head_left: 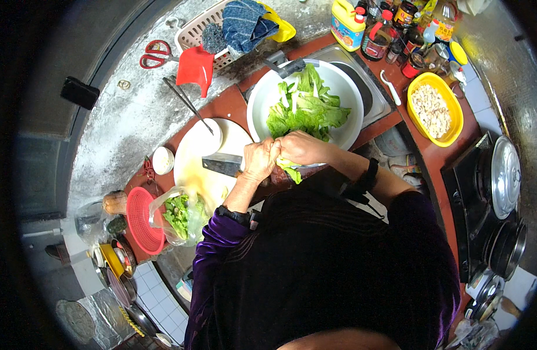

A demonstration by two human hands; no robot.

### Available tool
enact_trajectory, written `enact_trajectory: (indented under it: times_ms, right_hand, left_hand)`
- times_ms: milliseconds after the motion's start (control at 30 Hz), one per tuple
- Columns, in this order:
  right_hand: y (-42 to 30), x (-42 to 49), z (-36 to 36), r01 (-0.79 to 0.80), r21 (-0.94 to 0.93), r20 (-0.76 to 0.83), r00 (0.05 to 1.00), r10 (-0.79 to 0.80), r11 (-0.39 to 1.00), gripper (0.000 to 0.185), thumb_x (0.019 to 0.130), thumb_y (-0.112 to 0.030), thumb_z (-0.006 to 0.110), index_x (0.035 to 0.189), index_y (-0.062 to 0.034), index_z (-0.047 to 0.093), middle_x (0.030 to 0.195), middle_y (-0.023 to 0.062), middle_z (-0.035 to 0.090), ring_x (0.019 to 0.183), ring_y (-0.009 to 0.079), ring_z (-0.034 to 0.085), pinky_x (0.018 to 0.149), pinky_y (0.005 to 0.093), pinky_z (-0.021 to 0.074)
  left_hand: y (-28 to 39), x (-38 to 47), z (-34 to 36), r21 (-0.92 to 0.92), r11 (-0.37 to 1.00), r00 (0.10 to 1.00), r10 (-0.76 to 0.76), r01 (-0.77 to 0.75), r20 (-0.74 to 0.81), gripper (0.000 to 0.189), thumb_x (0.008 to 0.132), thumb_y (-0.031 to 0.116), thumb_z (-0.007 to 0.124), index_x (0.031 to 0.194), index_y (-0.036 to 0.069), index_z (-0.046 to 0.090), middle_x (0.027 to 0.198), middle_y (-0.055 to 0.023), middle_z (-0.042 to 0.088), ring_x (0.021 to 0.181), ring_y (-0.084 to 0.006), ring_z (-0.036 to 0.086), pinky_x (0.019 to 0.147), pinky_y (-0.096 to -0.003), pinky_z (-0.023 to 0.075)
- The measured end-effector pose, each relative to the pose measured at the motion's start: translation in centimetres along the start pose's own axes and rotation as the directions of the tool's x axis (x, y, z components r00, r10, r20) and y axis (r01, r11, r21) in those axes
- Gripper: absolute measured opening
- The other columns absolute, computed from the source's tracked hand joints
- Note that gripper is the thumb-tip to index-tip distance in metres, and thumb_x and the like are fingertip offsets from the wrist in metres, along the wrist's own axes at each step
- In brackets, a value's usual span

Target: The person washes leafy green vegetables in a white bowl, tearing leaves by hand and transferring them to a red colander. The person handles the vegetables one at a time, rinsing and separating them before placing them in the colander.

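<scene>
My left hand (pixel 260 158) and my right hand (pixel 302 148) meet at the near rim of a large white basin (pixel 256 116). Between and below them hangs a piece of leafy green lettuce (pixel 291 169), gripped by my right hand; the left fist presses against it, and whether those fingers hold part of the leaf is hidden. Torn lettuce leaves (pixel 310 107) lie heaped in the basin, under a dark faucet (pixel 290 68). Left of my left hand, a cleaver (pixel 222 165) rests on a round cutting board (pixel 187 153), beside a white bowl (pixel 207 138) with chopsticks (pixel 187 103) across it.
A red plastic colander (pixel 143 221) and a clear bag of greens (pixel 181 218) are at the lower left. Sauce bottles (pixel 378 41) crowd the back right, near a yellow basket of chopped pieces (pixel 454 127). A gas stove (pixel 463 188) stands right; scissors (pixel 154 54) lie on the ledge.
</scene>
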State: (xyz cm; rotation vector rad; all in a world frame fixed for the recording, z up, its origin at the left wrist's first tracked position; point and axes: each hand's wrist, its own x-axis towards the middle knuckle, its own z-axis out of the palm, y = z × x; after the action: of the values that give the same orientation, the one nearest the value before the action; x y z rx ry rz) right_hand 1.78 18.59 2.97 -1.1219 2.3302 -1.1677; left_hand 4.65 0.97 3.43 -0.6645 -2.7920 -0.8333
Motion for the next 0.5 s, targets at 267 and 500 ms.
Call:
enact_trajectory:
  times_ms: [267, 500]
  right_hand:
    - [1.1, 0.6, 0.8, -0.043, 0.724, 0.058, 0.998, 0.002, 0.689, 0.019, 0.09, -0.014, 0.045, 0.089, 0.0014, 0.055, 0.076, 0.0051, 0.06, 0.063, 0.0114, 0.053, 0.059, 0.026, 0.0441]
    - [0.6, -1.5, 3.3, -0.252, 0.93, 0.284, 0.955, -0.087, 0.268, 0.016, 0.09, -0.012, 0.05, 0.09, 0.0024, 0.056, 0.077, 0.0071, 0.058, 0.06, 0.012, 0.054, 0.052, 0.0237, 0.043]
  left_hand:
    - [0.5, 0.2, -1.8, -0.009, 0.993, 0.983, 0.115, -0.117, -0.143, 0.029, 0.086, 0.028, 0.054, 0.068, 0.006, 0.049, 0.056, -0.0097, 0.05, 0.049, -0.0296, 0.053, 0.047, -0.0382, 0.0427]
    - [0.4, -1.6, -1.5, 0.097, 0.955, 0.95, 0.291, -0.281, -0.11, 0.03, 0.082, 0.03, 0.058, 0.065, 0.008, 0.047, 0.055, -0.0071, 0.045, 0.05, -0.0266, 0.052, 0.047, -0.0358, 0.0423]
